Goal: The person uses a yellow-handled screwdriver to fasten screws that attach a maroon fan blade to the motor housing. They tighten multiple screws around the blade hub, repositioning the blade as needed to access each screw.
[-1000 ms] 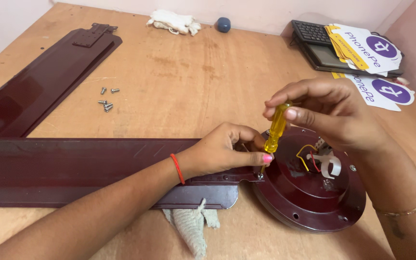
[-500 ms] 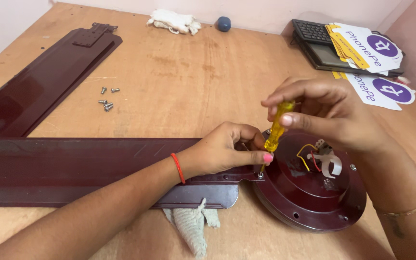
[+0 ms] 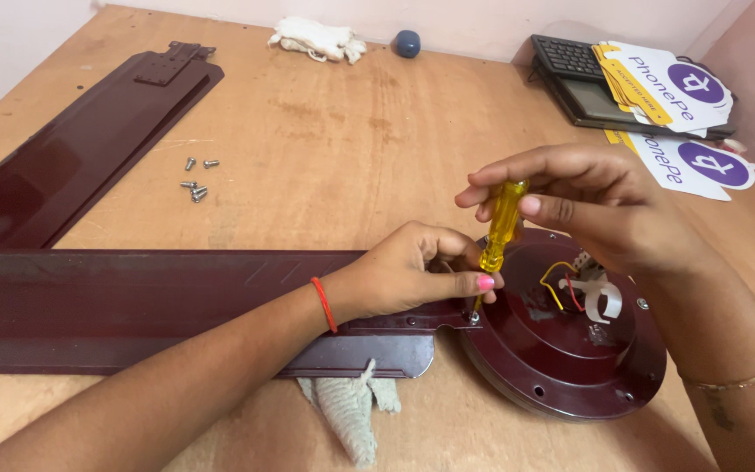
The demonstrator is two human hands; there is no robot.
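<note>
Right hand [image 3: 596, 205] pinching yellow screwdriver [image 3: 500, 227] by the handle, upright, tip down at a screw [image 3: 474, 316] where blade [image 3: 133, 306] meets motor [image 3: 570, 350]. Left hand [image 3: 404, 271] resting on the blade end, fingertips closed around the screwdriver shaft. Loose screws [image 3: 196, 179] well apart on the table [image 3: 351, 131]; rag [image 3: 347, 406] under the blade.
</note>
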